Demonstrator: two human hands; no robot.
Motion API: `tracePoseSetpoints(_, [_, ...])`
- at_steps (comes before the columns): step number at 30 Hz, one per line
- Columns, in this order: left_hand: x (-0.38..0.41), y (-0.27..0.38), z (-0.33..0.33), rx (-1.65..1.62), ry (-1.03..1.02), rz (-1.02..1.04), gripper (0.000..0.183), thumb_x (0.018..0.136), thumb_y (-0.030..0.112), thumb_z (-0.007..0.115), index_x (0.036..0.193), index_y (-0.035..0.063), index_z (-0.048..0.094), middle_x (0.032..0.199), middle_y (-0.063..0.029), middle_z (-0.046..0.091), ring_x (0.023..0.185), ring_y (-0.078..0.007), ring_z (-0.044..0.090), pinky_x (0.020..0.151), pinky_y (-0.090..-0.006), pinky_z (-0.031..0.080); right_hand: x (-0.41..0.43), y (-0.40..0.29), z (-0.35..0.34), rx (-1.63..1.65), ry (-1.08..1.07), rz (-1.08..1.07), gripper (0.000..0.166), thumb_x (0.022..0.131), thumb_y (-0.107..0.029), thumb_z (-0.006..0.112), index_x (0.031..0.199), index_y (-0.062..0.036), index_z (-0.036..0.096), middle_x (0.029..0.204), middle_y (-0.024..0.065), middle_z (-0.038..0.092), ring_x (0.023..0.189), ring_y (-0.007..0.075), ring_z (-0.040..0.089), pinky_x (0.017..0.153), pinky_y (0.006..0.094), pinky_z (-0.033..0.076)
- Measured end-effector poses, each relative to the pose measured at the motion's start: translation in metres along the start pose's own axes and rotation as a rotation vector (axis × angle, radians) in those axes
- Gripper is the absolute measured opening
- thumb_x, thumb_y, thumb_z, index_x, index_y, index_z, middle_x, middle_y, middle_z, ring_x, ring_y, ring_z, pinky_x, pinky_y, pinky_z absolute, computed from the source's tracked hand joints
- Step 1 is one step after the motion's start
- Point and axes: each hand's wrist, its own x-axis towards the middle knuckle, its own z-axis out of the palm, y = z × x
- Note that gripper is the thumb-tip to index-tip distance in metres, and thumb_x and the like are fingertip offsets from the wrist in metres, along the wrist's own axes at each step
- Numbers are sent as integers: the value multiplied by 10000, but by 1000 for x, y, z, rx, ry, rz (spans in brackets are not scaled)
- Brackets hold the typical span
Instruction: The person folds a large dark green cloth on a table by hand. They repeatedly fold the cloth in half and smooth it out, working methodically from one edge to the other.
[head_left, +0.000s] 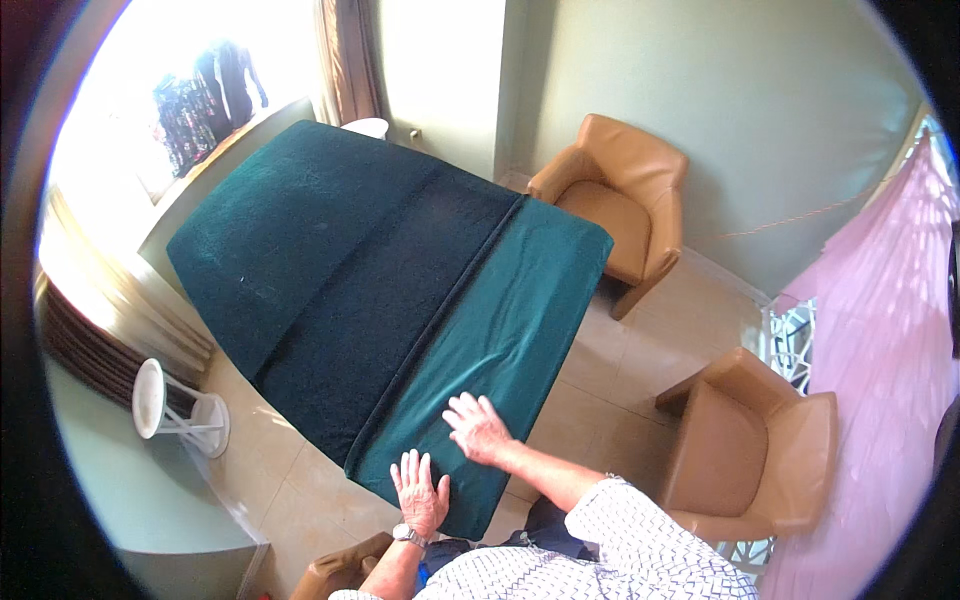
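A dark green cloth (495, 315) covers a large table in front of me, with a raised fold or seam running across it. The strip on my side of that fold looks lighter and slightly wrinkled. My left hand (421, 495), with a wristwatch (410, 534) on its wrist, lies palm down near the cloth's close left corner, fingers spread. To its right, my right hand (477, 431) is over the same strip, palm down with fingers apart; whether it presses on the cloth I cannot tell. Neither hand holds anything.
Tan armchairs stand at the far right (630, 195) and near right (750, 450), another partly visible at bottom left (341, 570). A white round stand (180, 409) is left of the table. Clothes (217, 97) hang by the bright window; pink fabric (877, 360) hangs at right.
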Motion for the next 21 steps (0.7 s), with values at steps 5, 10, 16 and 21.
tracePoseSetpoints(5, [-4, 10, 9, 209, -97, -127, 656, 955, 335, 706, 1527, 51, 556, 1706, -240, 377, 1621, -434, 263, 1323, -650, 99, 39, 153, -52, -148, -52, 147, 434, 940, -363, 729, 1284, -109, 657, 1364, 121, 581, 1328, 342, 491, 1082, 543, 411])
tracePoseSetpoints(10, [7, 23, 10, 292, -159, -132, 684, 963, 328, 683, 1561, 43, 514, 1721, -249, 343, 1635, -433, 232, 1333, -636, 81, 40, 263, -76, -185, 263, 375, 378, 903, -271, 753, 1219, -83, 664, 1293, 126, 592, 1259, 334, 515, 1024, 519, 423])
tracePoseSetpoints(16, [32, 44, 8, 274, -230, -245, 725, 970, 378, 696, 1568, 25, 487, 1723, -269, 320, 1632, -450, 217, 1313, -660, 108, 24, 156, -62, 109, -91, -52, 350, 888, -250, 759, 1192, -84, 706, 1330, 133, 616, 1320, 342, 525, 1061, 511, 445])
tracePoseSetpoints(21, [116, 85, 52, 182, -77, -102, 670, 948, 322, 742, 1526, 45, 547, 1660, -268, 422, 1587, -457, 320, 1301, -663, 167, 10, 152, -34, 238, -109, -127, 484, 978, -313, 719, 1403, -88, 669, 1592, 192, 517, 1542, 399, 398, 1272, 580, 304])
